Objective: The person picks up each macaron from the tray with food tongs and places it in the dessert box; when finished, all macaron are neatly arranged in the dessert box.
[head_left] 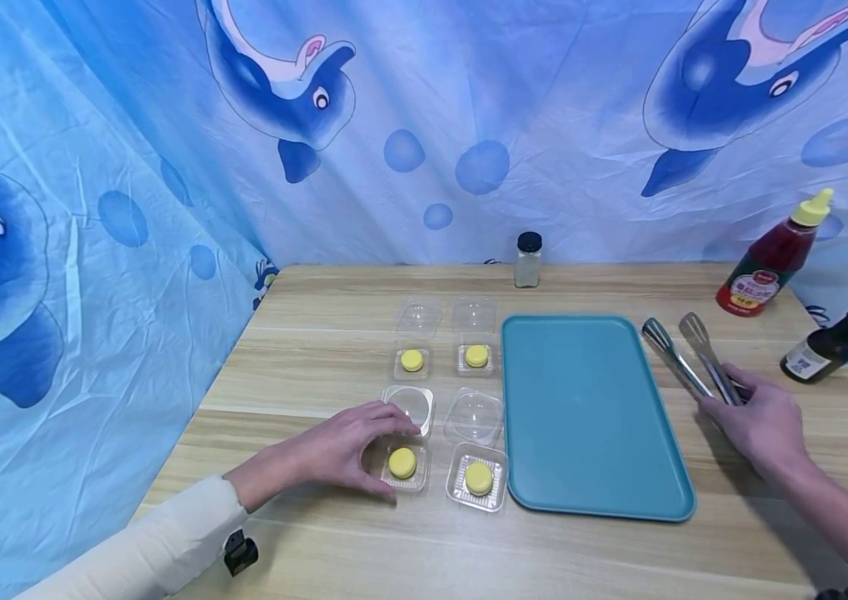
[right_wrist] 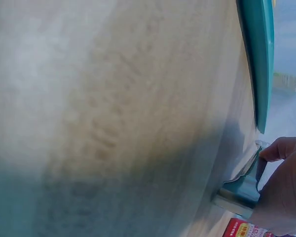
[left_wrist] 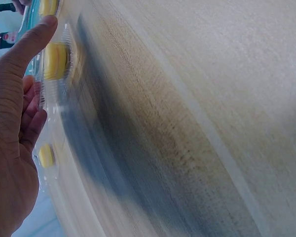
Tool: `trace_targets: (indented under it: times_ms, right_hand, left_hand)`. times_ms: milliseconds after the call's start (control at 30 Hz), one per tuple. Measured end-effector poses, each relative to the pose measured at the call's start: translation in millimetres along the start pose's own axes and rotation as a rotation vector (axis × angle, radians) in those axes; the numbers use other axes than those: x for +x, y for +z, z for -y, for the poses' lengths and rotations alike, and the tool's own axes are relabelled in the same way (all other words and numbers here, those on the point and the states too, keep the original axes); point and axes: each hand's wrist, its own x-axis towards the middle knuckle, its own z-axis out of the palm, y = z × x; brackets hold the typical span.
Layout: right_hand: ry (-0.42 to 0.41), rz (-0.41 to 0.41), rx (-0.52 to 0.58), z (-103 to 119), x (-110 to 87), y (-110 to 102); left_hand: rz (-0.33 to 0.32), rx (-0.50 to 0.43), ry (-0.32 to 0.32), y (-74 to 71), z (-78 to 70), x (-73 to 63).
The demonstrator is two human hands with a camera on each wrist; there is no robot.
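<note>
My left hand (head_left: 349, 446) reaches around a clear plastic box with its lid folded back, holding a round yellow macaron (head_left: 402, 463). The thumb is at the box's near edge, the fingertips by its lid (head_left: 411, 407). In the left wrist view the macaron (left_wrist: 55, 60) shows between thumb and fingers. To the right, a second open box holds another macaron (head_left: 479, 479). My right hand (head_left: 761, 421) grips metal tongs (head_left: 694, 371) by the handle end, their arms spread apart. In the right wrist view the tongs' rounded end (right_wrist: 237, 200) shows below the hand.
Behind are two more opened boxes with macarons (head_left: 412, 360). A blue tray (head_left: 589, 408) lies between the boxes and the tongs. A black-capped jar (head_left: 528, 260) stands at the back, a red sauce bottle (head_left: 765, 267) and a dark bottle (head_left: 829, 346) at the right. Patterned cloth (head_left: 424, 125) hangs behind.
</note>
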Motion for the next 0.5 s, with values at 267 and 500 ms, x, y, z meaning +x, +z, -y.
trace_targets:
  times_ms: [267,500]
  right_hand:
    - [0.042,-0.01,-0.007,1.2,-2.0,1.8]
    - [0.039,0.007,-0.005,0.7,-1.7,0.3]
  left_hand:
    - [-0.014,0.006,0.019,-0.3,0.5,-0.9]
    - [-0.011,0.014,0.022,-0.7,0.2,-1.7]
